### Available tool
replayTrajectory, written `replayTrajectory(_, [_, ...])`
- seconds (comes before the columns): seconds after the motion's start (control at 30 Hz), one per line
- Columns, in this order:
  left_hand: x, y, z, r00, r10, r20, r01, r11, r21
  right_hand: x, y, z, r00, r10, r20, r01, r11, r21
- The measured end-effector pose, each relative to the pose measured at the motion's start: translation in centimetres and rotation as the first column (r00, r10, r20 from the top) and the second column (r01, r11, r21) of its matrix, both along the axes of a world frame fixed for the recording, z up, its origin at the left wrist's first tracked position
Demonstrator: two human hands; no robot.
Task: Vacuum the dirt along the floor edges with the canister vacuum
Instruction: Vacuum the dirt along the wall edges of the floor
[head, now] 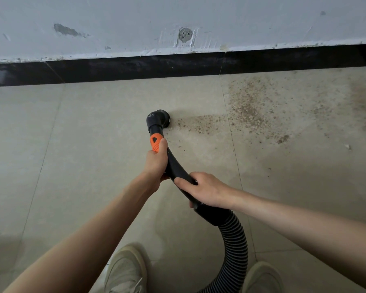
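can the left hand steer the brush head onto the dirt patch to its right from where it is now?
Probably yes. The left hand grips the wand just behind the brush head, whose bristles sit at the dirt patch edge. Bare floor tile lies between; nothing blocks a rightward sweep.

Your ribbed hose (234,246) runs off the frame at 6 o'clock; both shoes (127,271) are cropped there too.

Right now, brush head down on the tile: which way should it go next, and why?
Probably sweep the brush nozzle to the person's right. The dirt starts right beside it and spreads on toward the black baseboard, while the tile to its left looks clean. Left hand grips the wand near its orange collar, right hand grips lower by the ribbed hose, so both can steer.
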State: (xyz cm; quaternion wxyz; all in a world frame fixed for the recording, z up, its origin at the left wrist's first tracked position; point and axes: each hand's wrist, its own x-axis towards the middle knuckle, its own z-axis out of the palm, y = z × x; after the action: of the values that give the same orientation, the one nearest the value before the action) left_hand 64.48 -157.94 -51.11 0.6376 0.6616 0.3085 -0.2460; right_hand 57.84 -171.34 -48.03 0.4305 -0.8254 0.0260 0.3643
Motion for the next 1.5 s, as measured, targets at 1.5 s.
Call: replayTrajectory(1.5, [6.7, -3.0, 0.4, 0.985, -0.153, 0.075, 0.136, 0.972, 0.19, 5.3, -0.9, -1.3, 0.991, -0.131, 0.031, 0.131, 0.991, -0.002])
